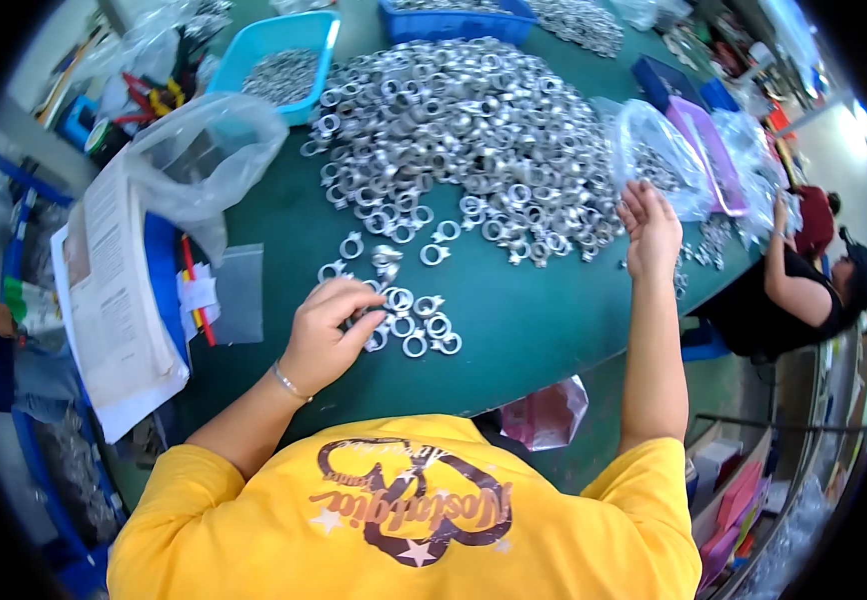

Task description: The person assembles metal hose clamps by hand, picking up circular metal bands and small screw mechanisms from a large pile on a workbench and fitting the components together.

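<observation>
My left hand (329, 335) is at a small group of silver metal rings (415, 345) on the green table, each with a small lug on its side. Its thumb and fingers curl round a metal ring at the group's left edge, mostly hidden by the fingers. On the right, my right hand (653, 232) is raised, fingers loosely bent and apart, with nothing visible in it. It is just in front of a clear plastic bag (689, 190) with metal rings inside. A large heap of the same rings (464, 130) lies between and beyond my hands.
A turquoise basin (327, 60) and a blue bin (459, 25) with small metal parts stand at the back. Papers (119, 290), an empty-looking plastic bag (204, 160) and tools (149, 97) lie left. A person (794, 290) sits at right beyond a purple tray (706, 150).
</observation>
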The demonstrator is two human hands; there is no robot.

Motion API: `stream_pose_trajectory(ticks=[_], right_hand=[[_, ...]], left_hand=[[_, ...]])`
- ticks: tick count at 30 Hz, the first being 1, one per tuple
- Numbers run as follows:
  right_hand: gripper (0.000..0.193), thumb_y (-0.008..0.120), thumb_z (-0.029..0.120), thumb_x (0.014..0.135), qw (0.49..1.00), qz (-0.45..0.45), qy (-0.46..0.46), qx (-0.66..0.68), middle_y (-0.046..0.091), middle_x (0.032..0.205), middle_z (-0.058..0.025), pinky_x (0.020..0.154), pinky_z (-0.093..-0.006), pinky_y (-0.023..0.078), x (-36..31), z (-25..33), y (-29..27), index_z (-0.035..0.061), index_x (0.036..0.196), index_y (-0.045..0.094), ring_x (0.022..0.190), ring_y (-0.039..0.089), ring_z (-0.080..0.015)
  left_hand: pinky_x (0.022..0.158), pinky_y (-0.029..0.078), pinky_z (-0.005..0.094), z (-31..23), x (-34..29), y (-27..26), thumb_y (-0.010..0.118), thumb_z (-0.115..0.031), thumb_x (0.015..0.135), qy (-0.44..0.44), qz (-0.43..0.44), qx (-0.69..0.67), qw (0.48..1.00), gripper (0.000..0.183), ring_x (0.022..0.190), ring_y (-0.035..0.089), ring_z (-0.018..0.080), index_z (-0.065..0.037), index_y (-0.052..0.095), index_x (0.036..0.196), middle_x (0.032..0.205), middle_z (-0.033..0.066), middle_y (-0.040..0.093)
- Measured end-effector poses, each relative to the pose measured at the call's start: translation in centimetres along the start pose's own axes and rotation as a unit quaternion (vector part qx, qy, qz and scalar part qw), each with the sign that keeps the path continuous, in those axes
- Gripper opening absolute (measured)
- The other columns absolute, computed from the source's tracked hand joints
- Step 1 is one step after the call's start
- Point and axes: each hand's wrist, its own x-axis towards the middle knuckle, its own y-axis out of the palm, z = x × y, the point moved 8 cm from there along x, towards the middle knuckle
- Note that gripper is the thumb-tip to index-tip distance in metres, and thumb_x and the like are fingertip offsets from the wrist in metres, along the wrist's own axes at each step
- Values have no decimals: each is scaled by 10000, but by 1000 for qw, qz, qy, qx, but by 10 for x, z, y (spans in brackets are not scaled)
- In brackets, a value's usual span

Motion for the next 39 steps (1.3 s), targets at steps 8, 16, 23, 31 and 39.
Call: stream_pose_trajectory(ticks=[8, 16, 23, 31, 39], right_hand=[[137, 593, 170, 797, 779, 336, -239, -473, 593, 809, -125, 663, -403, 489, -160, -67, 157, 45, 840, 627, 744, 597, -318], [158, 647, 95, 727, 812, 361, -152, -433, 597, 775, -114, 611, -344, 487, -160, -69, 146, 20, 858, 599, 677, 603, -256], [183, 658, -44, 698, 863, 390, -206, -245, 575, 749, -77, 520, -238, 474, -222, -29, 138, 17, 861, 601, 612, 583, -145], [256, 607, -65, 760, 927, 366, -12, -83, 564, 961, -108, 704, -245, 491, -228, -51, 114, -34, 1009, 557, 809, 582, -147], [336, 703, 11, 720, 885, 438, -112, -110, 592, 814, -95, 628, -242, 485, -239, -41, 116, -26, 1028, 577, 686, 573, -151]], left_hand=[[805, 416, 323, 12, -5, 16, 693, -109, 711, 1, 104, 138, 985, 171, 922, 511, 252, -27, 646, 854, 962, 92, 560], [740, 444, 294, 1, -4, 7, 716, -62, 687, 15, 23, 65, 998, 177, 854, 548, 226, -22, 639, 841, 928, 90, 573], [613, 441, 225, -7, -5, 21, 755, -80, 672, -30, 56, -136, 989, 210, 713, 548, 125, -24, 633, 833, 859, 54, 569], [635, 449, 269, -23, -7, 23, 720, -26, 664, 41, 69, -132, 988, 164, 720, 552, 181, -62, 649, 807, 812, 41, 564], [659, 446, 282, -28, -8, 24, 711, -8, 657, 80, 82, -131, 985, 166, 722, 554, 195, -62, 647, 801, 796, 44, 586]])
